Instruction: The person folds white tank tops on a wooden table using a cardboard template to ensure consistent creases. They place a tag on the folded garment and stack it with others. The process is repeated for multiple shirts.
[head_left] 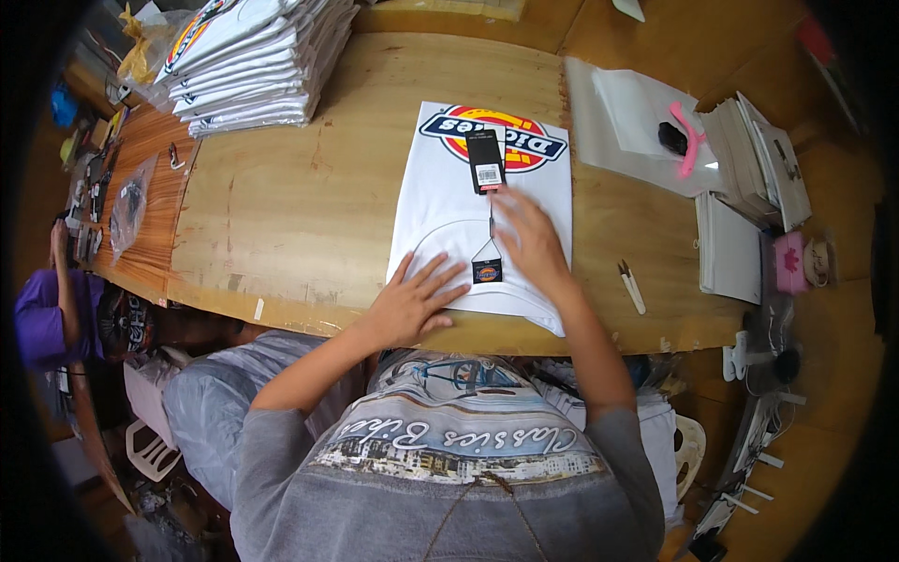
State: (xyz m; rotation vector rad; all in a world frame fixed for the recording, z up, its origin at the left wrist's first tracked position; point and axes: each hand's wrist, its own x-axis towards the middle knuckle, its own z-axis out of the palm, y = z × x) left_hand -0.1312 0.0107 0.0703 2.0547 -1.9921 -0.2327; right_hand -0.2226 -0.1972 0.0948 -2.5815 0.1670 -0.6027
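A white T-shirt [440,201], folded into a rectangle, lies in front of me with its collar toward me. A colourful printed emblem [529,126] crosses its far end. My left hand [412,300] rests flat and open near the collar, fingers spread on the cloth. On the shirt's right half is my right hand [529,234], fingers stretched out, the tips by the lower end of a black hang tag [485,159]. The tag lies over the emblem; its thin string [492,225] runs down to the dark neck label [487,272]. Whether the fingertips touch the tag I cannot tell.
Folded white shirts in clear bags form a tall stack [257,70] at the far left of the wooden table [290,206]. Small snips [631,286] lie right of the shirt. Beyond are a plastic sheet [609,112], a pink-handled tool [691,140] and paper stacks [730,248]. Another person [51,314] is at far left.
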